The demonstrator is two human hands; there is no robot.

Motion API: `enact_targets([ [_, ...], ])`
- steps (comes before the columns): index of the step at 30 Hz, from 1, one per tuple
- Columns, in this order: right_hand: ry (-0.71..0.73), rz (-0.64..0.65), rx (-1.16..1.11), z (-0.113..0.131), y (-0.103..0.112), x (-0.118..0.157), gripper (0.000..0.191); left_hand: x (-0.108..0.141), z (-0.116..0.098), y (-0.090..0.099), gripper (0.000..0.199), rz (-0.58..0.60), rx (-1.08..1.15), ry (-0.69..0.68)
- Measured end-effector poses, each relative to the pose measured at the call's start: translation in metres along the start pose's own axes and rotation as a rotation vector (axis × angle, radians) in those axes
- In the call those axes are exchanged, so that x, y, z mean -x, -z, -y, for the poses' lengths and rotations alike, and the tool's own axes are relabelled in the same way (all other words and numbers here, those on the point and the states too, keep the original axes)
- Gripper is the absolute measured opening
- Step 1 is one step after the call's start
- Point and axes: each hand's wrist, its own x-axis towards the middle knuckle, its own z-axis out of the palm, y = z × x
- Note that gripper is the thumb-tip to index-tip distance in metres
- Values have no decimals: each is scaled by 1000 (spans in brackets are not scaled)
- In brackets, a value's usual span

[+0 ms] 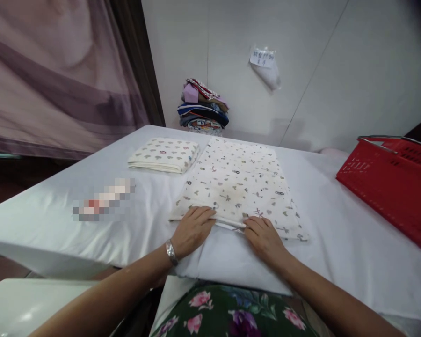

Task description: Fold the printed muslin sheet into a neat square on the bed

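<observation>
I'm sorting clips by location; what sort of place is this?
Perhaps an indoor laundry or linen room: a white-covered table holds a flat patterned cloth and a folded cloth, with a pile of folded fabrics near the wall.

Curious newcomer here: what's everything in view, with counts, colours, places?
Printed cloth: one, cream, centre
Folded cloth: one, cream, left
Pixelated item: one, colours blurred, left
Covered table: one, white, centre
Basket: one, red, right
Fabric pile: one, multicoloured, background
Note: one, white, on wall
Wall: one, grey, behind
Curtain: one, mauve, upper left
Smooth surface: one, white, lower left
Garment: one, green floral, bottom
Bracelet: one, silver, lower centre
Left hand: one, on printed cloth
Right hand: one, on printed cloth
</observation>
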Motion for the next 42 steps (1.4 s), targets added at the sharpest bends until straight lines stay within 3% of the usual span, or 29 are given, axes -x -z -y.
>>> enact_targets([
  [10,-15,-3,-7,0,7,1,19,8,2,-2,19,24,34,-29],
  [13,-19,59,-20,2,9,0,17,9,3,-2,20,55,54,-44],
  [19,-38,119,-331,11,18,-19,19,11,2,-4,17,66,36,-47],
  [23,-58,196,-490,14,12,-43,25,12,1,-5,17,81,32,-39],
  [27,-41,333,-459,10,-4,-55,18,14,0,-3,19,81,69,-47],
  [31,-111,261,-519,6,-10,-56,19,18,1,-1,18,105,120,-16],
  [34,-122,256,-403,9,-9,-54,19,20,1,-1,16,93,119,-11],
  [38,-2,331,-258,19,-6,-48,21,20,-1,-3,16,106,132,27],
  [42,59,279,-190,26,-11,-39,29,20,-2,-5,14,140,158,44],
])
